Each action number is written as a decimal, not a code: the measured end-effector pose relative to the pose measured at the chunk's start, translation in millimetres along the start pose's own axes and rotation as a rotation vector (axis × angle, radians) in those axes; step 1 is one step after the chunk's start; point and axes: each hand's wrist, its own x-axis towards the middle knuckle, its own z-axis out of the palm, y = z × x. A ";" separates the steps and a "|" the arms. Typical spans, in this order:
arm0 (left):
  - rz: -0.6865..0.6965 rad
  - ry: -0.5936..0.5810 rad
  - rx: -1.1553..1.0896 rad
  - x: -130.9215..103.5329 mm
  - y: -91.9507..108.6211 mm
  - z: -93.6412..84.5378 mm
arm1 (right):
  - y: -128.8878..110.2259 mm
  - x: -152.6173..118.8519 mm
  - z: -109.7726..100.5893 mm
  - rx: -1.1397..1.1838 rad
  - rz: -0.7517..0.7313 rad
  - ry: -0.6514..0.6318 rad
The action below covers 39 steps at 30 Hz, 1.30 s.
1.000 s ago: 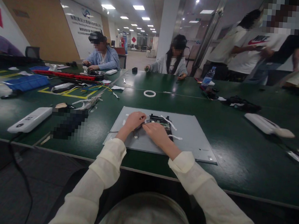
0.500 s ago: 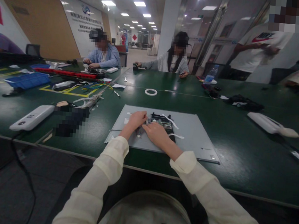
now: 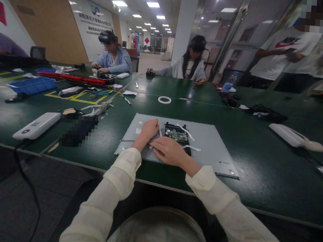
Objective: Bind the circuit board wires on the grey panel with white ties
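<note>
A flat grey panel (image 3: 207, 140) lies on the green table in front of me. A green circuit board (image 3: 180, 137) in a black frame sits on its middle, with a white strip (image 3: 188, 132) running from its top and another white strip (image 3: 194, 148) at its lower right. My left hand (image 3: 148, 131) is closed just left of the board, its fingertips turned away from view. Lower and to the right, my right hand (image 3: 170, 151) has its fingers pinched together over the panel, by a thin dark cable (image 3: 128, 140). What either hand holds is too small to make out.
A white tape ring (image 3: 165, 100) lies beyond the panel. White power banks (image 3: 38, 126) rest on both sides. A blue tray (image 3: 31, 87) and loose wires are at left, a water bottle (image 3: 229, 81) at far right. Co-workers sit across the table.
My right hand has drawn slightly down and toward me, away from the left hand, uncovering more of the circuit board. My left hand stays nearly in place.
</note>
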 end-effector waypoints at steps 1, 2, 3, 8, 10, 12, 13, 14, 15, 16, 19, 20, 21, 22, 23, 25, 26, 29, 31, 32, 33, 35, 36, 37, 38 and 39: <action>-0.005 0.009 0.009 -0.6 -1.9 -0.9 | -1.0 0.1 -1.1 0.061 -0.042 -0.012; -0.015 0.020 0.019 -1.2 -4.3 -2.2 | -2.2 0.3 -2.3 0.111 -0.066 -0.038; -0.031 0.032 0.029 -1.8 -7.2 -3.8 | -3.3 0.6 -3.4 0.150 -0.073 -0.074; -0.106 0.086 0.045 -4.2 -21.5 -12.8 | -3.7 0.9 -4.4 0.233 -0.048 -0.205; -0.115 0.110 0.038 -5.0 -24.0 -14.7 | -1.6 0.0 -2.8 0.238 -0.041 -0.205; -0.109 0.135 0.034 -6.3 -24.3 -15.5 | 1.4 -1.2 -1.1 0.233 -0.037 -0.199; -0.107 0.147 0.036 -7.3 -23.9 -15.6 | 3.5 -1.8 -0.3 0.227 -0.033 -0.197; -0.109 0.160 0.039 -8.4 -23.3 -15.8 | 6.1 -2.5 0.4 0.218 -0.023 -0.195; -0.112 0.175 0.045 -9.5 -22.6 -16.1 | 9.4 -3.2 1.2 0.208 -0.006 -0.192; -0.118 0.188 0.052 -10.7 -21.9 -16.7 | 13.4 -4.1 1.9 0.195 0.016 -0.190; -0.137 0.197 0.058 -13.5 -20.1 -19.8 | 29.9 -8.2 4.2 0.153 0.098 -0.176; -0.142 0.190 0.053 -14.1 -19.6 -21.0 | 36.5 -10.2 4.8 0.141 0.127 -0.168; -0.147 0.180 0.047 -14.6 -19.1 -22.0 | 43.3 -12.5 5.1 0.129 0.157 -0.159; -0.147 0.172 0.040 -14.9 -18.6 -22.8 | 50.1 -15.1 5.1 0.117 0.187 -0.151; -0.141 0.166 0.036 -15.3 -18.2 -23.4 | 56.8 -17.9 4.7 0.105 0.217 -0.145; -0.121 0.161 0.032 -16.1 -17.6 -23.5 | 69.5 -24.0 3.1 0.080 0.274 -0.140; -0.108 0.160 0.030 -16.6 -17.3 -23.3 | 75.4 -27.2 2.0 0.068 0.301 -0.140; -0.090 0.147 0.018 -17.8 -16.9 -22.2 | 93.0 -37.0 -0.7 0.034 0.378 -0.122; -0.092 0.129 0.006 -18.1 -16.7 -21.6 | 106.4 -44.0 -1.0 0.010 0.425 -0.096; -0.096 0.121 0.002 -18.2 -16.7 -21.4 | 113.9 -47.9 -0.7 -0.006 0.449 -0.086; -0.100 0.113 0.001 -18.2 -16.8 -21.0 | 122.1 -52.0 -0.2 -0.026 0.479 -0.077; -0.097 0.095 0.003 -18.2 -16.9 -20.2 | 139.9 -61.6 0.6 -0.079 0.560 -0.070; -0.092 0.087 0.006 -18.2 -17.0 -19.7 | 149.1 -67.1 0.7 -0.108 0.609 -0.065; -0.082 0.080 0.007 -18.3 -17.1 -19.2 | 158.1 -73.1 0.4 -0.134 0.651 -0.065; -0.071 0.073 0.005 -18.3 -17.2 -18.7 | 166.7 -79.6 -0.1 -0.160 0.691 -0.064; -0.064 0.066 0.002 -18.3 -17.2 -18.3 | 174.6 -86.5 -1.0 -0.184 0.723 -0.063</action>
